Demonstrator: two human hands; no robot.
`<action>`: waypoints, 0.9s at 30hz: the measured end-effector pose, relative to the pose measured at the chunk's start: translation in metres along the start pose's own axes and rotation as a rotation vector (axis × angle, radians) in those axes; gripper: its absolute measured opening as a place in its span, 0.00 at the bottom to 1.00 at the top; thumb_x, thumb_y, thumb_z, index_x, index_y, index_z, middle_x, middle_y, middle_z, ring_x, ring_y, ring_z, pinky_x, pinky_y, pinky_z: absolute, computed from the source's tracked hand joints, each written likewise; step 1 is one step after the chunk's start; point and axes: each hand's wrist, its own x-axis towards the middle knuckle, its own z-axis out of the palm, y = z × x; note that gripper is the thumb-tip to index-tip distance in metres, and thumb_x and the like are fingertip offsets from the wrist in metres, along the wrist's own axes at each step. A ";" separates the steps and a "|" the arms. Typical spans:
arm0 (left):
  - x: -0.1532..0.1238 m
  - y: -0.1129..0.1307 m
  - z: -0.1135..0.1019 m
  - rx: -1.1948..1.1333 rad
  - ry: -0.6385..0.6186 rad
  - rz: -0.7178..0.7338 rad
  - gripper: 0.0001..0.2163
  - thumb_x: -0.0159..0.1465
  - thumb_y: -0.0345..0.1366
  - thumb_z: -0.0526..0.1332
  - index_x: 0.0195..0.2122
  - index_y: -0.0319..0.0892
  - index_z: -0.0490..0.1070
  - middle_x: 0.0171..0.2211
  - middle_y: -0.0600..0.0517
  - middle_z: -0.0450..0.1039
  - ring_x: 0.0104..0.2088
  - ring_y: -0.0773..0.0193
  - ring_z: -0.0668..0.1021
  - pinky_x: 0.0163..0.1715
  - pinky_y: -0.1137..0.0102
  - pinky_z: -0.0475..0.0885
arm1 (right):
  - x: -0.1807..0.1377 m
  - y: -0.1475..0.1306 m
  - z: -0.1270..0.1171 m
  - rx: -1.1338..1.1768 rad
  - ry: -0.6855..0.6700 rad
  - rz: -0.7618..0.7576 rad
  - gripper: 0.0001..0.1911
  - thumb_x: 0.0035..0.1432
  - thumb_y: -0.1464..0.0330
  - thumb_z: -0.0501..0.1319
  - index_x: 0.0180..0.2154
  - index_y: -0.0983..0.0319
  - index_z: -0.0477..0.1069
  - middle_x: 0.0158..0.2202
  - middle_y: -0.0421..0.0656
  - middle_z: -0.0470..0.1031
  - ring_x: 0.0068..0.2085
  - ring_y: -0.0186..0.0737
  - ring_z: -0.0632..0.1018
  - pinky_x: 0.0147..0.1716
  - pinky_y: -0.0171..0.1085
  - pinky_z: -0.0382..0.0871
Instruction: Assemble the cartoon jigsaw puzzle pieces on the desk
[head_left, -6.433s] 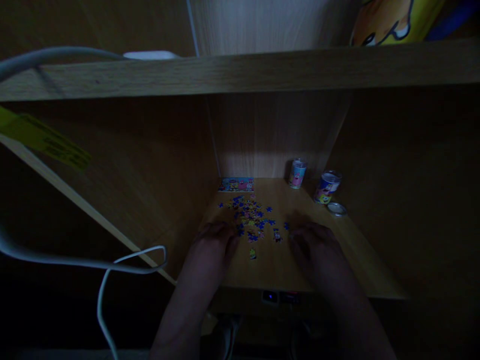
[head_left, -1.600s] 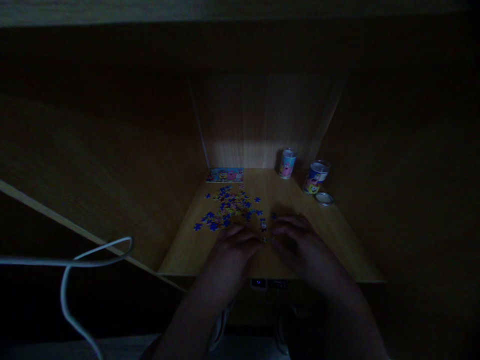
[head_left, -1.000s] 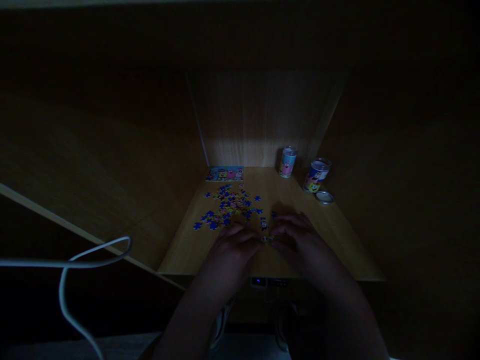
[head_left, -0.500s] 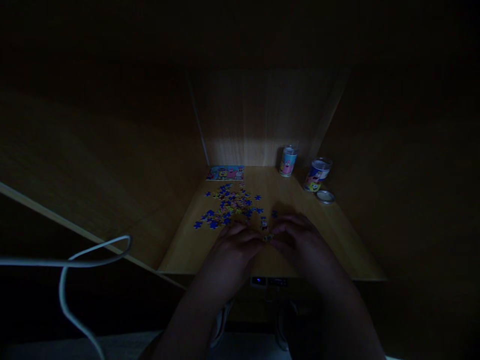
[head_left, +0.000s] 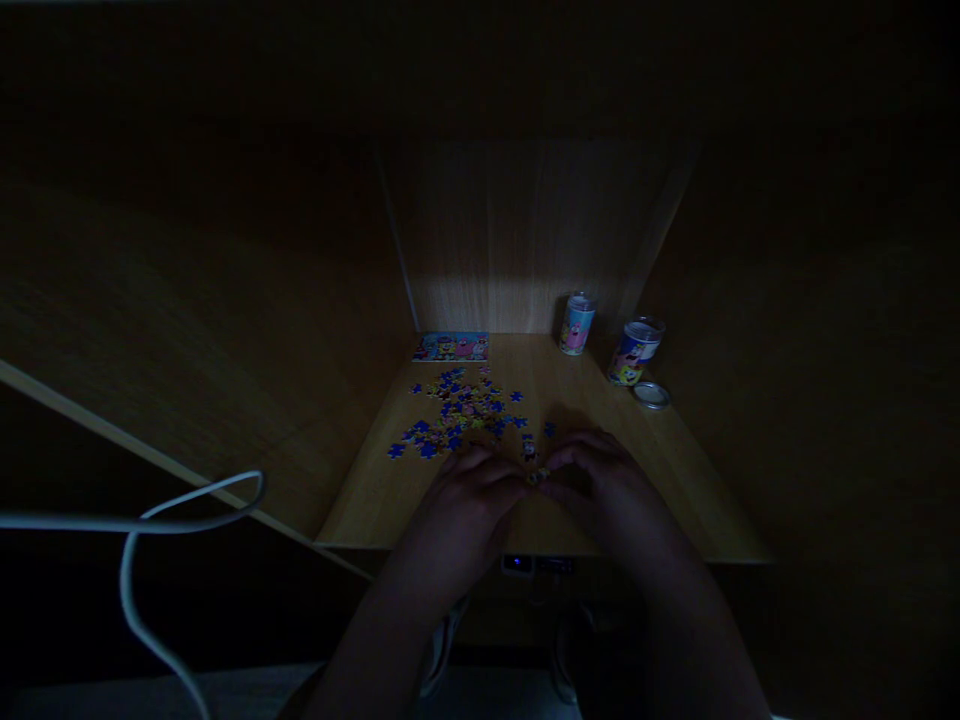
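Observation:
In dim light, my left hand and my right hand meet fingertip to fingertip over the wooden desk. Both are curled, pinching small jigsaw pieces between them. A scatter of loose blue and yellow puzzle pieces lies just beyond my left hand. A printed reference picture rests flat at the back of the desk.
Two small cartoon-printed tins stand at the back right, with a round lid lying beside the nearer one. Wooden side panels wall in the desk. A white cable loops at the left.
The view tilted down since the oldest frame. My hands came together from apart, and several blue pieces now lie further left. Over the last second the hands barely shifted.

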 end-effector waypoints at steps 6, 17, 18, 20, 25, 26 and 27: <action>0.000 0.000 0.000 -0.013 -0.012 -0.002 0.19 0.69 0.18 0.68 0.54 0.47 0.83 0.51 0.50 0.87 0.55 0.50 0.82 0.59 0.53 0.77 | 0.001 0.000 0.000 -0.035 -0.019 -0.001 0.06 0.66 0.68 0.76 0.42 0.53 0.82 0.47 0.43 0.86 0.52 0.52 0.85 0.54 0.53 0.80; -0.001 0.000 0.002 -0.006 0.010 -0.039 0.17 0.69 0.18 0.65 0.52 0.45 0.83 0.49 0.48 0.84 0.55 0.48 0.80 0.59 0.51 0.77 | -0.001 0.000 0.002 -0.034 -0.014 -0.019 0.09 0.64 0.66 0.78 0.40 0.53 0.80 0.45 0.41 0.86 0.49 0.49 0.84 0.53 0.51 0.79; 0.000 0.001 0.002 -0.003 0.014 -0.042 0.16 0.69 0.19 0.65 0.51 0.45 0.83 0.48 0.48 0.84 0.54 0.48 0.80 0.58 0.51 0.77 | -0.001 -0.001 0.002 -0.027 -0.015 -0.013 0.09 0.64 0.66 0.78 0.40 0.53 0.80 0.45 0.41 0.85 0.49 0.49 0.84 0.53 0.51 0.79; 0.000 0.002 0.002 0.003 0.023 -0.040 0.15 0.70 0.20 0.65 0.50 0.45 0.83 0.47 0.48 0.84 0.54 0.48 0.80 0.58 0.51 0.77 | 0.000 -0.003 0.001 -0.019 -0.019 -0.001 0.09 0.65 0.66 0.78 0.39 0.54 0.79 0.44 0.41 0.85 0.49 0.49 0.84 0.53 0.52 0.79; 0.000 0.003 0.002 0.007 0.035 -0.041 0.15 0.69 0.21 0.66 0.50 0.46 0.83 0.48 0.48 0.85 0.54 0.48 0.80 0.60 0.51 0.77 | 0.001 -0.007 -0.002 -0.045 -0.023 0.000 0.09 0.66 0.67 0.75 0.38 0.54 0.76 0.43 0.43 0.84 0.49 0.51 0.83 0.53 0.52 0.78; 0.000 0.003 0.002 0.008 0.036 -0.043 0.15 0.68 0.21 0.66 0.50 0.46 0.84 0.48 0.48 0.85 0.54 0.48 0.81 0.60 0.51 0.77 | 0.001 -0.008 -0.002 -0.054 -0.021 0.003 0.09 0.66 0.67 0.75 0.38 0.54 0.76 0.43 0.43 0.83 0.49 0.51 0.83 0.52 0.52 0.78; -0.001 0.003 0.002 0.006 0.035 -0.043 0.16 0.68 0.20 0.66 0.50 0.46 0.84 0.48 0.48 0.85 0.54 0.48 0.81 0.60 0.51 0.77 | 0.001 -0.008 -0.002 -0.063 -0.021 0.007 0.09 0.66 0.67 0.75 0.38 0.54 0.76 0.43 0.43 0.83 0.49 0.51 0.82 0.52 0.52 0.78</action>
